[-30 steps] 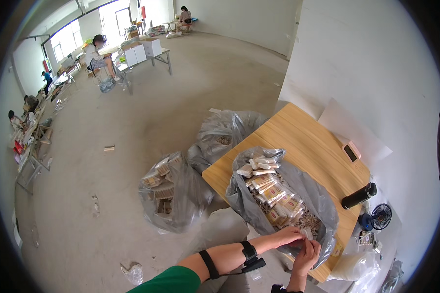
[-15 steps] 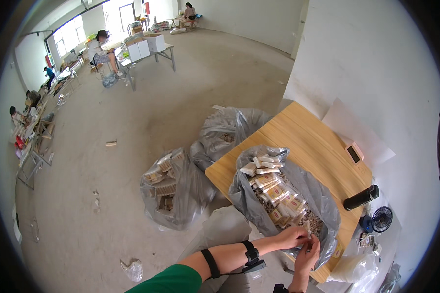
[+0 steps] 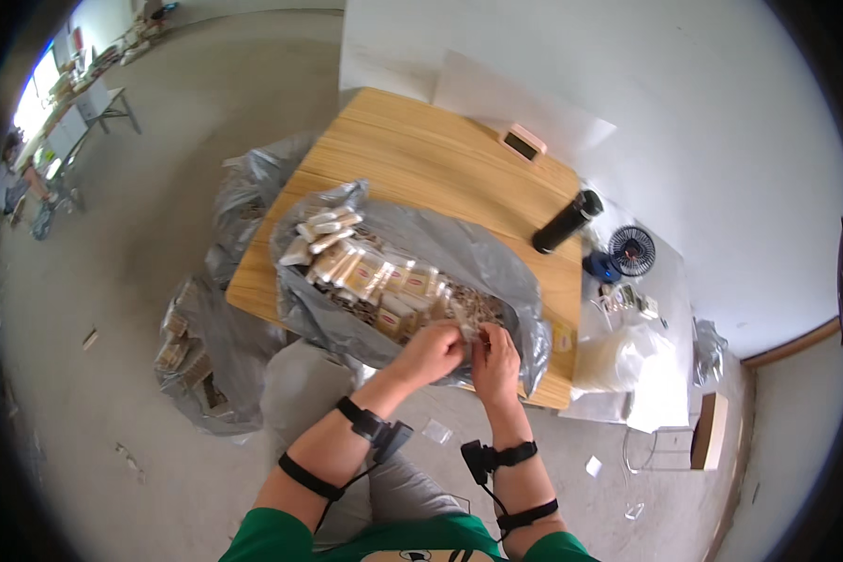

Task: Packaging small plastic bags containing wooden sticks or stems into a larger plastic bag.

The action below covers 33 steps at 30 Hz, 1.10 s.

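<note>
Head view, inspector A: State of the hands?

Inspector B: Left hand (image 3: 433, 351) and right hand (image 3: 495, 361) are brought together at the near edge of the grey plastic bag (image 3: 459, 253), fingertips pinching a small packet (image 3: 466, 328) between them. Both are closed on it; the packet itself is too small to describe further.

A: Where does the bag sit?

B: On the wooden desk (image 3: 421, 159), mouth open, filled with rows of small packets (image 3: 365, 272). Its near side hangs over the desk edge, just above the person's lap.

A: Surroundings?

B: A black bottle (image 3: 567, 222) lies on the desk to the right, a pink phone (image 3: 523, 142) near the far edge. A small fan (image 3: 633, 251) stands beyond the right edge. More filled grey bags (image 3: 206, 347) rest on the floor to the left.
</note>
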{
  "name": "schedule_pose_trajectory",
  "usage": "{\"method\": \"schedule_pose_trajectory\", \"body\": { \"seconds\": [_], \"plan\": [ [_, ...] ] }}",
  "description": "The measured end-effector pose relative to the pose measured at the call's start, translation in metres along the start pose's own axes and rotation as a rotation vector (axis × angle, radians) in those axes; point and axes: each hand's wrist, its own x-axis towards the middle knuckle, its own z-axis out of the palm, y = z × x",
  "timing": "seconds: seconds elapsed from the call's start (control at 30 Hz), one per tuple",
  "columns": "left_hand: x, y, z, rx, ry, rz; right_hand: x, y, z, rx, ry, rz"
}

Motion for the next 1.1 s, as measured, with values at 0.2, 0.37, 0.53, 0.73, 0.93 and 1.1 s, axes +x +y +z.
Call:
{"method": "schedule_pose_trajectory", "body": {
  "seconds": [0.2,0.37,0.53,0.73,0.93,1.1],
  "plan": [
    [0.003,-0.003,0.007,-0.015,0.096,0.087,-0.002,0.006,-0.006,0.230,0.093,0.403],
    [-0.001,-0.016,0.003,-0.073,0.178,-0.303,-0.007,0.027,-0.005,1.171,0.140,0.775],
    [0.000,-0.006,0.001,-0.664,0.072,-0.581,-0.015,0.029,-0.001,1.322,0.093,0.792],
    [0.003,-0.013,0.002,-0.244,0.108,-0.342,-0.010,0.036,0.000,0.912,0.130,0.579],
    [0.000,-0.016,0.007,0.100,0.130,-0.018,0.010,0.021,-0.003,0.767,-0.065,0.539],
    [0.002,-0.011,0.011,-0.163,0.136,-0.245,0.010,0.027,0.007,0.764,0.036,0.601]
  ]
}}
